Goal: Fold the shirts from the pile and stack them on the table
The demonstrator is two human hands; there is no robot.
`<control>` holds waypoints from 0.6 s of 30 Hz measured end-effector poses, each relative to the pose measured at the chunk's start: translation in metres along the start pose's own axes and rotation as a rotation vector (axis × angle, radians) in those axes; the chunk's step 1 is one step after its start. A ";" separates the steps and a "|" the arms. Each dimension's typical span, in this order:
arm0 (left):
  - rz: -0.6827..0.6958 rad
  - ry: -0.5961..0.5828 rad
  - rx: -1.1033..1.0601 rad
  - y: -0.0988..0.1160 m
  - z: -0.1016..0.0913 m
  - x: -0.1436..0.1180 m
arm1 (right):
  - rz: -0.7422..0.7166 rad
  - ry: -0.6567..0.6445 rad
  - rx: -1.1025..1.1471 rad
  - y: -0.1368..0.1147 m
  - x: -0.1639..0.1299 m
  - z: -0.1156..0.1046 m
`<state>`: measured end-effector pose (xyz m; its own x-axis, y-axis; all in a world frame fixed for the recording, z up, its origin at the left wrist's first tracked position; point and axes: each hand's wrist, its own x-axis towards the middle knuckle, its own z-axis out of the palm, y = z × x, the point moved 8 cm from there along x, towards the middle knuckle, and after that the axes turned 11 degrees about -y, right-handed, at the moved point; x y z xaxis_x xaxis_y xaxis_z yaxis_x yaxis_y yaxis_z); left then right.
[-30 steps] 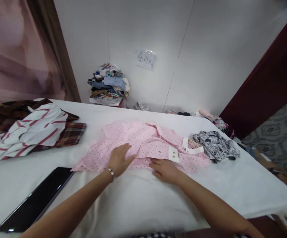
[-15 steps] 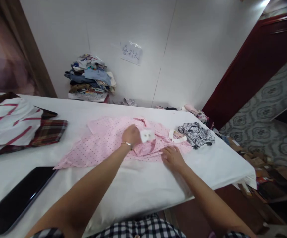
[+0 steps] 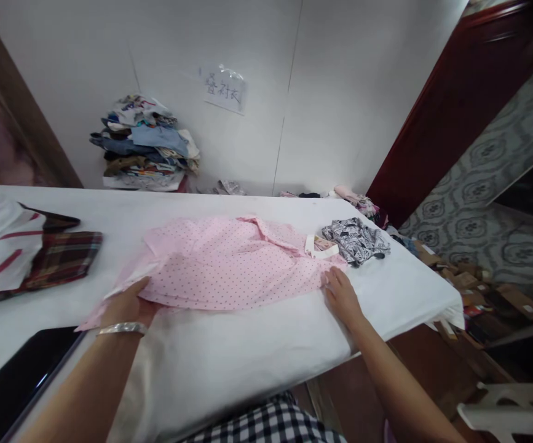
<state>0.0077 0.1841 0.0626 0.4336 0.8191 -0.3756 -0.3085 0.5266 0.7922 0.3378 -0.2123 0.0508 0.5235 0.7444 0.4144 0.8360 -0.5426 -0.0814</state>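
A pink polka-dot shirt (image 3: 229, 271) lies lengthwise across the white-covered table, its front edge partly folded over. My left hand (image 3: 130, 306), with a silver bracelet at the wrist, is closed on the shirt's near edge toward its left end; the thumb lies on top and the other fingers are mostly hidden. At the shirt's right end, my right hand (image 3: 341, 296) has its fingertips closed on the near edge. Just behind that hand is the white collar band (image 3: 322, 248). A black-and-white patterned garment (image 3: 357, 240) lies beside the collar.
On the left are a white garment with red stripes (image 3: 3, 243) and a plaid cloth (image 3: 70, 258). A black phone-like slab (image 3: 24, 375) lies at front left. Piled clothes (image 3: 149, 144) stand against the wall under a paper sign (image 3: 224, 90). Boxes (image 3: 473, 283) sit right of the table.
My left hand has moved from the shirt's middle to its near left edge. The upper layer now spreads smoothly toward me. My right hand has slid rightward along the edge, and the view has shifted.
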 end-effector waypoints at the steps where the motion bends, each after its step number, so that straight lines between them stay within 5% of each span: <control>1: -0.008 -0.006 -0.011 0.000 0.000 0.000 | 0.004 -0.026 -0.022 -0.001 0.003 0.002; 7: -0.042 0.012 -0.065 0.004 0.003 -0.009 | 0.101 -0.193 0.035 0.016 0.045 -0.001; 12: 0.026 -0.076 -0.167 0.014 0.018 -0.018 | 0.288 -0.134 0.191 0.060 0.088 -0.023; 18: -0.170 0.144 -0.159 -0.011 -0.009 -0.026 | 0.413 -0.294 0.159 0.076 0.101 -0.003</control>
<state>-0.0082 0.1586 0.0588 0.3695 0.7339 -0.5699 -0.3758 0.6790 0.6307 0.4542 -0.1796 0.0889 0.8191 0.5716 0.0492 0.5534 -0.7646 -0.3302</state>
